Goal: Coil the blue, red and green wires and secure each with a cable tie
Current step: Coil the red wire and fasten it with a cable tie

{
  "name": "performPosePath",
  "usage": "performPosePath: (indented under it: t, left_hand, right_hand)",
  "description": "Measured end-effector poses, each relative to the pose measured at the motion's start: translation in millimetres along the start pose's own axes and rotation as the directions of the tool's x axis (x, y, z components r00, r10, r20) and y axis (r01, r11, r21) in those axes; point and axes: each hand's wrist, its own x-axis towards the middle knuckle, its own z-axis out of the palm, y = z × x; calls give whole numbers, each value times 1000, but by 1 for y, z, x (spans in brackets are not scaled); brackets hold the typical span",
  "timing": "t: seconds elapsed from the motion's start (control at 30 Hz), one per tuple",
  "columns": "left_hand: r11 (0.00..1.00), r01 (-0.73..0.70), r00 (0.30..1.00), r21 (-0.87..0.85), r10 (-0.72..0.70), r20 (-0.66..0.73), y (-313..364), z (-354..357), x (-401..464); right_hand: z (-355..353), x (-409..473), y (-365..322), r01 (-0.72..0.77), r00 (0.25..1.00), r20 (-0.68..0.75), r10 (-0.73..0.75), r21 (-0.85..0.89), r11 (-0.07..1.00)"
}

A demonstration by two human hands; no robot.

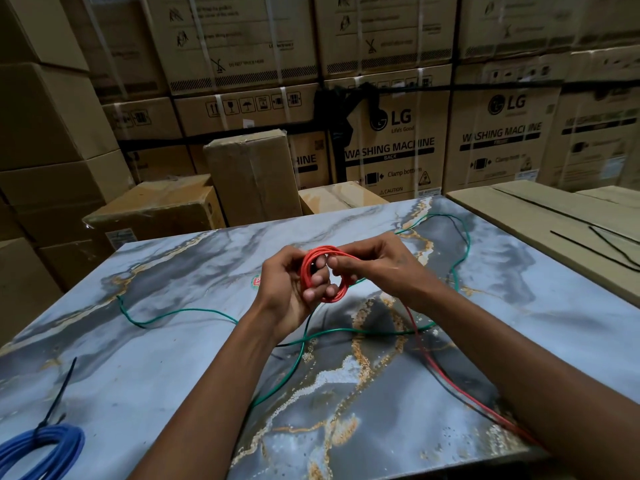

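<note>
1. The red coil [323, 275] sits mid-frame, held above the table [173, 358] in both hands; its loose tail runs to the lower right edge and could drag or snag on the green wire [301, 344] it crosses, pulling loops out
2. No tie is on red yet; spare ties [602, 247] lie on the box at upper right, so reaching there one-handed risks the coil springing open
3. Left hand [287, 289] has its fingers curled through the coil, gripping it
4. Right hand [374, 261] pinches the coil's top, wrist bent inward
5. The blue coil [45, 445], lower left, already carries a tie [57, 396]
</note>
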Motion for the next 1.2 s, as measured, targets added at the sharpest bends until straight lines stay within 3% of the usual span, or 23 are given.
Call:
performPosePath:
  t: [0.37,0.6,0.8,0.97,1.1,1.2]
  left_hand:
    - [995,103,982,7,-102,160,8,-9,1]
    - [980,166,972,108,-181,152,11,-18,0]
    - [996,89,994,-2,-89,56,12,-16,0]
    - [978,-13,1000,-206,14,2,20,-24,0]
    - [994,89,987,-59,-80,136,16,-21,-3]
    - [969,207,931,136,-238,276,11,-15,-7]
  right_hand:
    - [-7,2,-1,-40,991,128,37,21,999]
    - [-6,0,-2,-79,972,218,88,-50,996]
    - [-13,0,-7,-120,992,33,125,-133,984]
    - [-49,2,-4,-179,982,-25,185,149,972]
    - [-57,4,0,-150,963,-186,194,226,963]
    - [-53,6,1,-117,931,-315,182,214,970]
